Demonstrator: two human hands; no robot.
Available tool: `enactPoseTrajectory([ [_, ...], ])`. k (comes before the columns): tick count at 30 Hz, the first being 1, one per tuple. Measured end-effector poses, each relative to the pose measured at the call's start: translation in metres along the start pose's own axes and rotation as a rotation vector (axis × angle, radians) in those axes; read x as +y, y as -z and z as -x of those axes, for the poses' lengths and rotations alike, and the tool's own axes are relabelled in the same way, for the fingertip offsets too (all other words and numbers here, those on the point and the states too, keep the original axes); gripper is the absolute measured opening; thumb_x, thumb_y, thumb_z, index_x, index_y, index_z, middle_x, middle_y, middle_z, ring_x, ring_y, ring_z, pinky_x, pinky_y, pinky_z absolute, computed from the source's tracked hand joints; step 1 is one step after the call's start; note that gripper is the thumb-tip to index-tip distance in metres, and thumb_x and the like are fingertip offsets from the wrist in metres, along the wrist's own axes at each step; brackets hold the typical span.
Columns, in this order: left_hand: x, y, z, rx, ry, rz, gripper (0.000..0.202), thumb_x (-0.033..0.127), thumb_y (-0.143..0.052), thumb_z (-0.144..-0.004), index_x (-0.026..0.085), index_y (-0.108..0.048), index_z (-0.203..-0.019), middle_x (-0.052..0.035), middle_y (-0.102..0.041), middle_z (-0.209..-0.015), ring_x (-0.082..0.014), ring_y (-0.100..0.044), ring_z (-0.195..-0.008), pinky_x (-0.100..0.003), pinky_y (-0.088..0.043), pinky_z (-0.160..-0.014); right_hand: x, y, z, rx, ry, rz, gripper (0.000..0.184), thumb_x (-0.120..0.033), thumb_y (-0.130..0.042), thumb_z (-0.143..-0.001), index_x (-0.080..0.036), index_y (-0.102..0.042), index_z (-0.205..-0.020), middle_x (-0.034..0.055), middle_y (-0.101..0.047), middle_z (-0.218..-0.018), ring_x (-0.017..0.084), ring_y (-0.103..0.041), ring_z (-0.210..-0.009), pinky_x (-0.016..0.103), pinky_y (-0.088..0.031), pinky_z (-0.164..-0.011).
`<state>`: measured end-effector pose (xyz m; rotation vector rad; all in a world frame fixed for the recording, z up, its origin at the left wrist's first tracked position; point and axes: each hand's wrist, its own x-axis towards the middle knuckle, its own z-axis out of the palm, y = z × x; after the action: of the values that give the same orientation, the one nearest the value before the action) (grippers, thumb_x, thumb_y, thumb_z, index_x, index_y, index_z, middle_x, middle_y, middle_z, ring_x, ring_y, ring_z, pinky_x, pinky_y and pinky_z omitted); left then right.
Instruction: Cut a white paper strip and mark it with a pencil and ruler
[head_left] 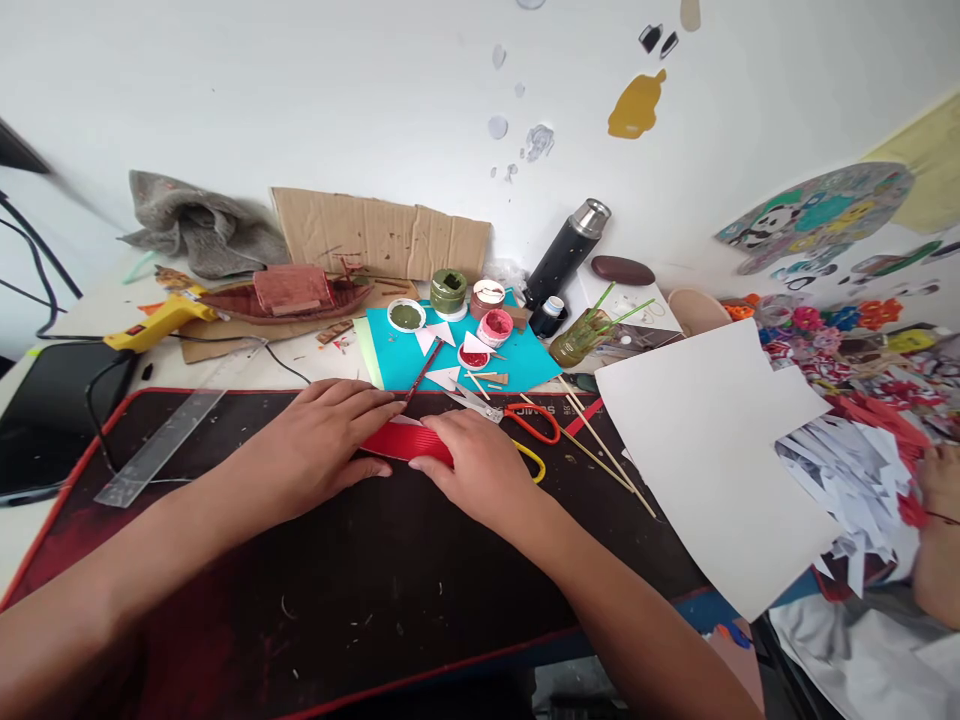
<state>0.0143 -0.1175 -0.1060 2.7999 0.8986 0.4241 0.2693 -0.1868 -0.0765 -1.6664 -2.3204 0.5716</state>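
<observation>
My left hand (337, 435) and my right hand (480, 465) grip the two ends of a red ridged strip (405, 440), which looks like corrugated paper. Thumbs are on the near side, fingers over the far side. The strip's ends are hidden under my fingers. Just beyond my left fingertips lies a thin dark-red paintbrush (422, 377). Beside my right hand rest scissors (551, 425) with orange and yellow handles, partly covered by that hand. Thin wooden sticks (604, 462) lie to their right on the dark mat (360, 600).
Paint jars (448, 291) and white triangles stand on blue paper (536, 360). Behind are a model boat (289, 295), a yellow glue gun (165, 318) and a black flask (566, 250). A clear ruler (161, 445) lies left, white card (712, 460) right. Another person's hand (937, 480) is at far right.
</observation>
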Motion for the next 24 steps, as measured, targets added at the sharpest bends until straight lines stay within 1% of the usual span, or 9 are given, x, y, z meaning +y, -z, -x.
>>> enactPoseTrajectory([
  [2, -0.003, 0.003, 0.001, -0.034, 0.002, -0.011, 0.055, 0.052, -0.061, -0.106, 0.027, -0.063, -0.155, -0.012, -0.071, -0.152, -0.0339, -0.065, -0.137, -0.051, -0.048, -0.118, -0.001, 0.0, 0.0, 0.0, 0.01, 0.008, 0.037, -0.04, -0.079, -0.107, -0.018, -0.073, -0.137, 0.0139, -0.08, -0.13, 0.032, -0.072, -0.124, 0.046, -0.056, -0.106],
  [5, -0.004, 0.008, -0.001, -0.099, 0.013, -0.015, 0.044, 0.041, -0.063, -0.105, 0.026, -0.068, -0.146, -0.0109, -0.075, -0.145, -0.0312, -0.069, -0.129, -0.049, -0.051, -0.114, -0.001, -0.001, 0.001, 0.0, 0.009, 0.005, 0.041, -0.042, -0.08, -0.106, -0.017, -0.073, -0.138, 0.0147, -0.079, -0.131, 0.033, -0.072, -0.124, 0.047, -0.056, -0.106],
  [9, -0.002, 0.008, -0.003, -0.138, 0.018, 0.006, 0.032, 0.038, -0.064, -0.103, 0.026, -0.072, -0.132, -0.01, -0.079, -0.131, -0.0295, -0.073, -0.119, -0.047, -0.054, -0.108, -0.002, -0.001, 0.002, 0.012, 0.017, 0.003, 0.052, -0.046, -0.083, -0.104, -0.017, -0.069, -0.144, 0.0151, -0.079, -0.134, 0.033, -0.071, -0.125, 0.047, -0.055, -0.107],
  [11, -0.003, 0.006, -0.003, -0.132, 0.017, 0.018, 0.032, 0.039, -0.063, -0.104, 0.026, -0.072, -0.132, -0.01, -0.079, -0.131, -0.03, -0.073, -0.119, -0.047, -0.054, -0.108, -0.002, -0.001, 0.001, 0.002, 0.017, 0.023, 0.047, -0.044, -0.083, -0.103, -0.017, -0.071, -0.14, 0.0141, -0.08, -0.129, 0.033, -0.072, -0.122, 0.046, -0.055, -0.105],
  [13, -0.004, 0.008, -0.001, -0.099, 0.011, 0.021, 0.04, 0.043, -0.062, -0.105, 0.027, -0.068, -0.142, -0.0112, -0.076, -0.14, -0.0316, -0.071, -0.127, -0.049, -0.053, -0.111, -0.004, 0.0, 0.0, -0.011, 0.01, 0.046, 0.041, -0.043, -0.083, -0.103, -0.017, -0.073, -0.134, 0.0135, -0.08, -0.124, 0.032, -0.073, -0.119, 0.045, -0.056, -0.102],
  [16, 0.0, 0.019, 0.001, -0.024, 0.007, 0.013, 0.05, 0.051, -0.059, -0.108, 0.027, -0.063, -0.151, -0.0119, -0.072, -0.148, -0.0343, -0.065, -0.136, -0.052, -0.05, -0.116, -0.005, 0.001, -0.002, -0.017, 0.007, 0.064, 0.039, -0.043, -0.083, -0.104, -0.017, -0.073, -0.131, 0.0135, -0.081, -0.121, 0.032, -0.073, -0.116, 0.045, -0.056, -0.1],
  [18, 0.007, 0.027, 0.004, -0.011, 0.021, 0.013, 0.042, 0.052, -0.055, -0.11, 0.027, -0.069, -0.14, -0.0103, -0.074, -0.139, -0.0335, -0.065, -0.13, -0.051, -0.051, -0.113, -0.005, 0.0, -0.002, -0.019, 0.018, 0.068, 0.039, -0.042, -0.083, -0.104, -0.016, -0.073, -0.131, 0.0134, -0.081, -0.12, 0.032, -0.073, -0.116, 0.044, -0.055, -0.1],
  [21, 0.019, 0.031, 0.007, -0.032, 0.014, 0.016, 0.035, 0.042, -0.045, -0.114, 0.026, -0.076, -0.12, -0.0087, -0.078, -0.121, -0.029, -0.069, -0.112, -0.046, -0.055, -0.101, -0.005, -0.002, -0.002, -0.014, 0.014, 0.069, 0.04, -0.043, -0.083, -0.104, -0.016, -0.074, -0.131, 0.0138, -0.08, -0.121, 0.032, -0.073, -0.117, 0.044, -0.055, -0.101],
  [24, 0.025, 0.023, 0.009, -0.024, -0.01, 0.033, 0.034, 0.039, -0.047, -0.113, 0.026, -0.078, -0.122, -0.01, -0.078, -0.125, -0.0284, -0.071, -0.112, -0.045, -0.057, -0.101, -0.005, -0.002, -0.002, -0.009, 0.008, 0.065, 0.042, -0.045, -0.083, -0.104, -0.015, -0.074, -0.132, 0.0141, -0.08, -0.122, 0.033, -0.073, -0.117, 0.045, -0.056, -0.1],
])
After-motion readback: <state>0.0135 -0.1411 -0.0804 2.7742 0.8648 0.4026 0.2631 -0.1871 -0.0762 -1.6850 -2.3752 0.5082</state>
